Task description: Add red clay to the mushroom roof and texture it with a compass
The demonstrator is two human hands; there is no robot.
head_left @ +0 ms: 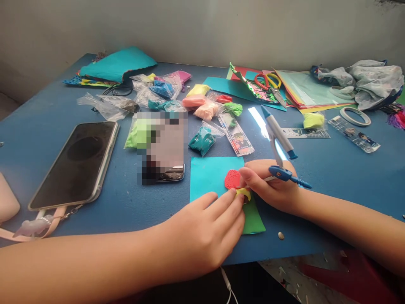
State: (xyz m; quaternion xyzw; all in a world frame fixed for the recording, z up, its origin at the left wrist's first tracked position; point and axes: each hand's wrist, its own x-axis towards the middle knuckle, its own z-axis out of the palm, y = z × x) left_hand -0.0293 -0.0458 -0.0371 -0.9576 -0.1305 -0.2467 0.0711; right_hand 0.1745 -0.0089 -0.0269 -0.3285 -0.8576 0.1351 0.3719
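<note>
A blue and grey drawing compass [280, 173] is gripped in my right hand [274, 185], tilted, with its point by a flat red clay disc [232, 180]. Small holes dot the disc's surface. It lies on a square of paper [209, 173], light blue at the top and green at the lower right. My left hand [209, 228] rests over the lower part of this sheet, fingers stretched out. Its fingertips touch a yellow clay piece [245, 194] just below the red disc; they cover part of it.
Several bags of coloured clay [205, 107] lie behind the sheet. A large phone [74, 164] is at left, beside a partly blurred device [172, 173]. Scissors [270, 86], coloured sheets [310, 90], a ruler [305, 133] and a tape roll [355, 116] sit at the back right.
</note>
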